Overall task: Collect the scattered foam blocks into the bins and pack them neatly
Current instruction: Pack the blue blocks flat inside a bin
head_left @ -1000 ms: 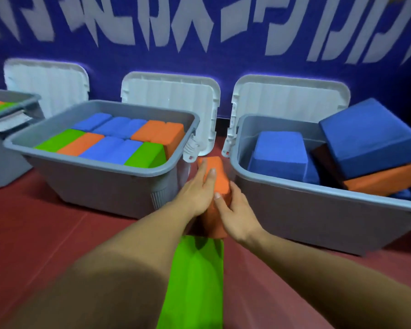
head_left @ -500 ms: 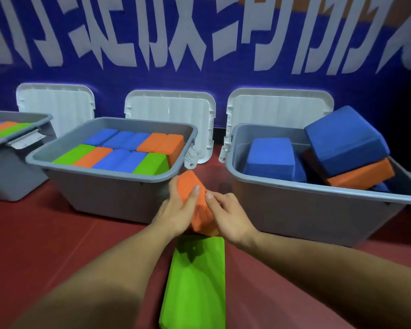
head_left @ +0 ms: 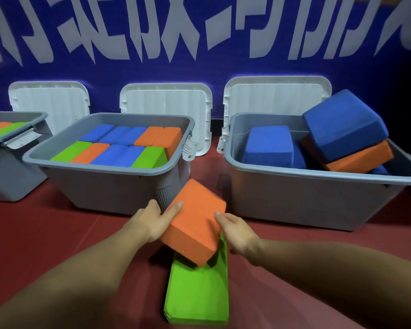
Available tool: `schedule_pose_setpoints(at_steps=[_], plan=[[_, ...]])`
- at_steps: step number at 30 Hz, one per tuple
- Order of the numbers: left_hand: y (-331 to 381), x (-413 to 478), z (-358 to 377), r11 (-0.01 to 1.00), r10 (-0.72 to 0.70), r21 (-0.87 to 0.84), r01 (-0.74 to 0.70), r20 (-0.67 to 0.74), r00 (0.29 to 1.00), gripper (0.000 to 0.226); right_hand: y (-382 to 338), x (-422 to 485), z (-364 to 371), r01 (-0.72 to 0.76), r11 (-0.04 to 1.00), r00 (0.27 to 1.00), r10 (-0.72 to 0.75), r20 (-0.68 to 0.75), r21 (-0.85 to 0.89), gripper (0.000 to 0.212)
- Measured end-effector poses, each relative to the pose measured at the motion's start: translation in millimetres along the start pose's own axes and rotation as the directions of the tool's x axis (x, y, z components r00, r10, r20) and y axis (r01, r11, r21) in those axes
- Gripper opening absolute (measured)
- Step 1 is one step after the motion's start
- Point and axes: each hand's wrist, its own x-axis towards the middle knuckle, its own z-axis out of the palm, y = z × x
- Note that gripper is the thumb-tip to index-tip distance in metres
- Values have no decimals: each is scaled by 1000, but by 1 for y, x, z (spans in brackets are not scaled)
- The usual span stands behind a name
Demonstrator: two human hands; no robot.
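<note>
A: Entry, hands?

B: Left hand and right hand both grip the orange rectangular foam block, one on each side. Left thumb lies across the top face and the other fingers are tucked under the block. Right fingers are curled round the right edge.

A: Block position?

B: Held tilted in the air over the far end of the long green foam block, which lies flat on the dark red floor. Cannot tell whether the two blocks touch.

A: Bins?

B: The middle grey plastic bin holds blue, orange and green blocks in two flush rows. The right grey plastic bin is packed loosely: a large dark blue foam block leans on an orange foam slab, above the rim. A third grey bin shows partly at the left edge. Three white plastic lids stand against the blue wall behind
</note>
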Motion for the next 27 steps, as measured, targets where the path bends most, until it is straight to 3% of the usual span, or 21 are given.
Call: schedule_pose_setpoints(at_steps=[3,5,8,10,12,15,17,19,23,27], plan=[[-6,-1,3,997,64,-52,-57,155,986,97,-6,-2,6,-91,987,993,78,94,136,41],[-6,1,5,998,45,-48,-36,196,980,106,-7,0,11,-77,988,994,66,89,131,42],[-5,6,9,998,28,-55,-21,139,990,101,-6,4,12,-41,999,999,40,25,18,41],[-5,5,11,989,61,-140,-45,111,992,82,-7,5,6,2,995,1000,-3,-15,-104,43],[-2,0,13,982,87,-183,-52,188,978,63,-5,2,-1,31,976,999,-33,-6,-214,42],[3,-1,21,989,114,60,-133,254,960,63,3,-9,-5,9,909,999,7,38,-417,45],[10,3,23,942,136,288,-171,137,981,70,3,-16,-8,12,872,999,-25,-19,-489,49],[26,5,19,944,202,271,-188,-23,979,65,-13,-23,-16,126,869,975,-197,-101,-479,42],[82,21,10,945,259,-106,-309,-335,906,48,-59,-21,-50,345,824,833,-490,-257,-450,32],[160,27,14,829,200,-363,-425,-518,832,37,-82,-2,-93,335,796,726,-559,-400,-505,28]])
